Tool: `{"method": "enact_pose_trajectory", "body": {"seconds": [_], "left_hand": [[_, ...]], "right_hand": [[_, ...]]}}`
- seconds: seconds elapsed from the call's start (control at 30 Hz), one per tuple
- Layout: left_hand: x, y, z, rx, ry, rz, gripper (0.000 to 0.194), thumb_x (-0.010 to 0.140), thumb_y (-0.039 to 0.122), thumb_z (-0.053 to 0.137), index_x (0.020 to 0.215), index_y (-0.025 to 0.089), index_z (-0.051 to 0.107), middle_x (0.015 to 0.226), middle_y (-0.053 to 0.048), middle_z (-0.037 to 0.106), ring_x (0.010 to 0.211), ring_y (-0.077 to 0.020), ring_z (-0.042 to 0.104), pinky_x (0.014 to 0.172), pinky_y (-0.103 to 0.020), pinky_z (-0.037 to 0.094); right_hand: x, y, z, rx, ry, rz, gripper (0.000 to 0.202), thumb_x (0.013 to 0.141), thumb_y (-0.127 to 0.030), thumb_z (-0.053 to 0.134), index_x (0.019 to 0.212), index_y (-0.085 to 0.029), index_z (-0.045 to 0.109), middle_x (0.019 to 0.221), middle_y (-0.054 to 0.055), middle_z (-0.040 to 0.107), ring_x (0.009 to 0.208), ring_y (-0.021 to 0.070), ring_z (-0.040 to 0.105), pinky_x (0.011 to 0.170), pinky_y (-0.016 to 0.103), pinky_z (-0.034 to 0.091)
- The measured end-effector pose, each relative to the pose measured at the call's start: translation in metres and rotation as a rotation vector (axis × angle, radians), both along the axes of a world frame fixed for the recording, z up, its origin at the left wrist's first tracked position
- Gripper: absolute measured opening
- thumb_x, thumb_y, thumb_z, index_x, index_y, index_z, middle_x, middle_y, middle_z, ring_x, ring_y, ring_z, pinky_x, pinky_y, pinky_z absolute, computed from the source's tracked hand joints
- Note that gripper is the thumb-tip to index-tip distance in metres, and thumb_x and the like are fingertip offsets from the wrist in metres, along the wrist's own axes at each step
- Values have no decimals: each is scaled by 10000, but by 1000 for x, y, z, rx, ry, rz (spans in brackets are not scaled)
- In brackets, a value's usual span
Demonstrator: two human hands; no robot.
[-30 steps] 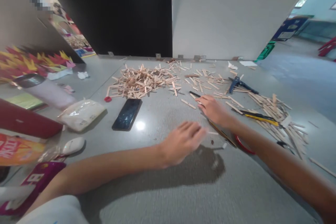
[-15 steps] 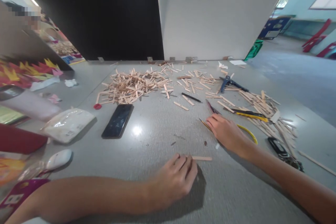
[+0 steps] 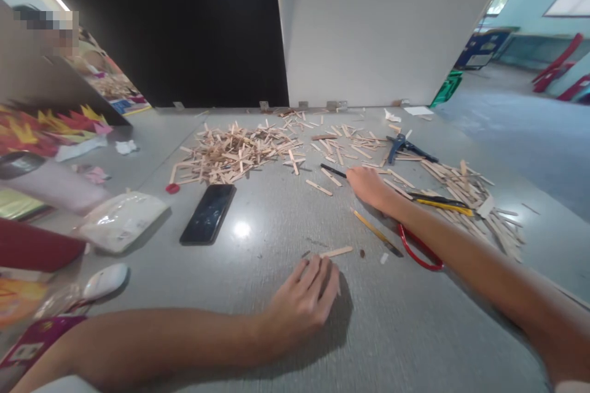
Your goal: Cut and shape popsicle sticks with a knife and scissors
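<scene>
My left hand (image 3: 306,295) rests low at the centre of the table, its fingers curled over one end of a wooden craft stick (image 3: 338,252). The stick's other end points right. Farther forward, my right hand (image 3: 369,187) is closed at the right end of a thin black pen (image 3: 332,169); its fingertips are partly hidden. Just below that hand lies a yellow pencil (image 3: 374,230). A red-handled tool (image 3: 421,252), probably scissors, lies partly under my right forearm. Loose craft sticks (image 3: 319,187) lie near the pen.
A large pile of craft sticks (image 3: 239,150) spreads at the back, with more sticks (image 3: 461,181) at right. Blue-handled pliers (image 3: 401,146), a yellow-black cutter (image 3: 442,202), a phone (image 3: 207,215), a plastic packet (image 3: 124,221) and a white mouse (image 3: 106,280) lie around. Upright boards (image 3: 369,31) stand behind.
My right hand has moved forward and left, from the pencil and red-handled tool to the black pen. The craft stick under my left hand has shifted slightly up and left and tilted.
</scene>
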State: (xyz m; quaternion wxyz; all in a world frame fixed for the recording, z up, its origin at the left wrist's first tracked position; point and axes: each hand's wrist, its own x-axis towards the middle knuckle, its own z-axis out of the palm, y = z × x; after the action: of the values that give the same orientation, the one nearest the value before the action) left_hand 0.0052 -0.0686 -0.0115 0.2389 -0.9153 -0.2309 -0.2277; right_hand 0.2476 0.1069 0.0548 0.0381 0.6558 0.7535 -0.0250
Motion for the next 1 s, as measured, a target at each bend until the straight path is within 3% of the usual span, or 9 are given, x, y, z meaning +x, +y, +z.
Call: {"method": "enact_pose_trajectory", "body": {"seconds": [0.17, 0.27, 0.33, 0.43, 0.5, 0.67, 0.77, 1.0], "left_hand": [[0, 0, -3, -50, -4, -10, 278, 1053, 115, 536, 1267, 36, 696, 1112, -167, 838, 1058, -285, 788, 1017, -426, 558], [1, -1, -5, -40, -52, -3, 278, 1062, 118, 524, 1246, 25, 710, 1127, -180, 839, 1046, -291, 791, 989, -426, 559], [2, -2, -5, -46, -57, 0, 291, 1085, 148, 522, 1258, 13, 712, 1161, -195, 838, 1074, -298, 789, 971, -422, 564], [2, -3, -4, -60, -49, -1, 306, 1084, 146, 505, 1269, 13, 709, 1157, -199, 841, 1088, -297, 794, 973, -411, 580], [2, -3, -3, -63, -45, -5, 311, 1061, 120, 504, 1272, 9, 703, 1156, -203, 840, 1084, -299, 804, 999, -411, 593], [3, -3, -1, -88, -65, -2, 311, 1054, 106, 483, 1249, 4, 702, 1167, -200, 837, 1085, -298, 818, 1023, -404, 615], [4, -4, -1, -79, -74, 17, 308, 1038, 102, 493, 1237, 4, 707, 1159, -201, 839, 1078, -300, 816, 1021, -403, 613], [5, -3, 5, -60, -24, 10, 315, 1023, 97, 470, 1164, 7, 737, 1131, -202, 842, 1085, -290, 801, 1070, -393, 565]], "right_hand": [[2, -1, -1, 61, 199, -78, 360, 1072, -372, 767, 1369, -179, 704, 1358, 121, 732, 1125, 291, 757, 948, 494, 663], [3, -30, 4, 73, 396, -56, 197, 1068, -311, 756, 1204, -171, 730, 1149, 64, 769, 990, 244, 760, 883, 438, 655], [0, -58, 6, 17, 552, 8, 40, 1012, -172, 727, 980, -176, 704, 910, 15, 751, 861, 210, 737, 809, 357, 614], [-9, -97, 1, -180, 796, 89, 114, 939, -112, 638, 884, -210, 660, 792, -5, 744, 685, 156, 695, 626, 255, 536], [-15, -115, -7, -299, 933, 99, 86, 943, -196, 629, 864, -223, 646, 708, -14, 716, 566, 139, 644, 513, 233, 473], [-20, -124, -27, -452, 1111, 49, 384, 993, -536, 679, 774, -241, 567, 578, -22, 642, 471, 124, 563, 451, 229, 420], [-20, -123, -29, -483, 1139, 44, 407, 970, -576, 725, 793, -242, 572, 569, -38, 637, 445, 113, 515, 432, 230, 384], [-20, -126, -28, -459, 1106, 76, 523, 1018, -651, 609, 686, -258, 519, 500, -53, 537, 444, 123, 508, 459, 249, 371]]}}
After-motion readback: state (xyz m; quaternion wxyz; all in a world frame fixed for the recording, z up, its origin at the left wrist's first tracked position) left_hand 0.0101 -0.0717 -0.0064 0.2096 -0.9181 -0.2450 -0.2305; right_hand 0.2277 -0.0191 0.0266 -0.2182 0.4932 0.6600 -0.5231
